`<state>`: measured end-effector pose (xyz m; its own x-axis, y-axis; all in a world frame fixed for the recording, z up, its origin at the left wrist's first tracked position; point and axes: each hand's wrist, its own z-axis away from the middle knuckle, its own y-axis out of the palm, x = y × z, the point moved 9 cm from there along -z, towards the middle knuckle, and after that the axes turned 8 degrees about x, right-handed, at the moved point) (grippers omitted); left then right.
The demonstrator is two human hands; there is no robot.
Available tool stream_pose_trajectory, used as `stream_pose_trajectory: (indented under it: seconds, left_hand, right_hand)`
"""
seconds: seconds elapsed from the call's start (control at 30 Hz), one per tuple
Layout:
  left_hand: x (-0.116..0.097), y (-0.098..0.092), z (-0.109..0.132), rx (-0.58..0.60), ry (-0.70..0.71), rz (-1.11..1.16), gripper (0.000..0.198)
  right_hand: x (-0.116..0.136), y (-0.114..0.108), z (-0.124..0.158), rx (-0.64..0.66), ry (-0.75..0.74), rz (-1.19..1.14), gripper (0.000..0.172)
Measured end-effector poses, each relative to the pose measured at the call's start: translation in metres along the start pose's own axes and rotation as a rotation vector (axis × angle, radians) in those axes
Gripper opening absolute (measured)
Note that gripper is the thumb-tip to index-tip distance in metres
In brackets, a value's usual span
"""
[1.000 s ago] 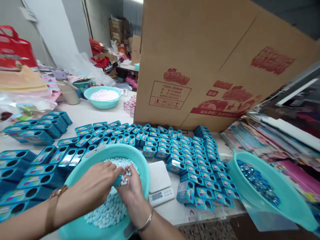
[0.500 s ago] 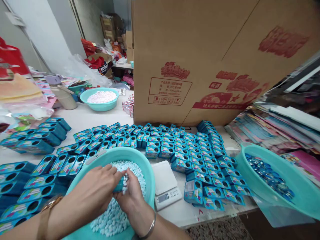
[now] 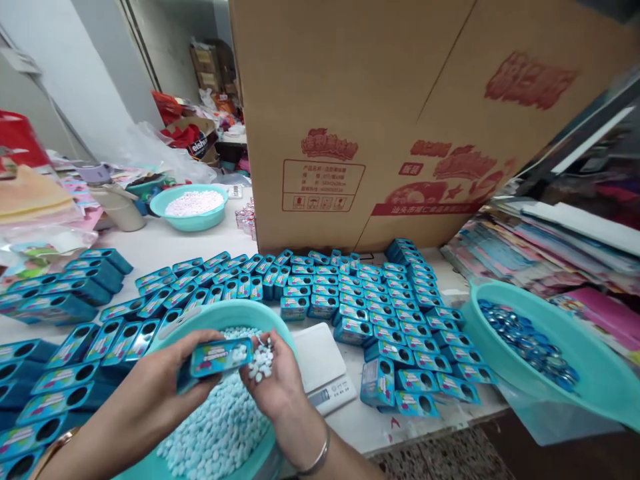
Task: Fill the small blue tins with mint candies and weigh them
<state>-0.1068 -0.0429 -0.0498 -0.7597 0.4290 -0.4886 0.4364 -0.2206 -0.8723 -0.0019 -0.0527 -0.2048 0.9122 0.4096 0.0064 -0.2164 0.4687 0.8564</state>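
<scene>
My left hand (image 3: 175, 373) grips a blue printed tin (image 3: 217, 357) by its sides above the teal basin (image 3: 285, 333). The tin's hole faces up at its right end, with pale candies showing in it. Beside that end, my right hand (image 3: 275, 380) is cupped palm up around a small heap of white-blue candies (image 3: 261, 360). Below both hands the basin holds many light blue candies (image 3: 215, 427). A white digital scale (image 3: 320, 363) stands against the basin's right side.
Rows of open blue tins (image 3: 345, 293) spread behind and on both sides. A large cardboard box (image 3: 380, 120) stands at the back. At right, a teal tub (image 3: 565, 333) holds shiny blue lids, beside stacked printed sheets (image 3: 530, 253). Another bowl (image 3: 195, 220) of pale candies is back left.
The tin has turned and come up into clear view in my left hand. My right hand has opened into a cup that shows candies. The whole view has shifted slightly.
</scene>
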Motion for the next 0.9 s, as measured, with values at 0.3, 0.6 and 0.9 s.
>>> stream_pose_trajectory:
  seconds: [0.3,0.6,0.9]
  left_hand:
    - [-0.069,0.028,-0.054,-0.107,0.044,0.277,0.048]
    - [-0.102,0.163,-0.108,0.122,0.226,0.04,0.041]
    - [-0.081,0.114,-0.084,-0.002,0.147,-0.061,0.09]
  right_hand:
    - [0.151,0.002,0.084,0.279,-0.374,-0.018,0.013]
    - [0.226,-0.032,0.14,0.334,-0.621,0.08,0.014]
    - [0.227,-0.031,0.141,0.343,-0.569,0.036,0.011]
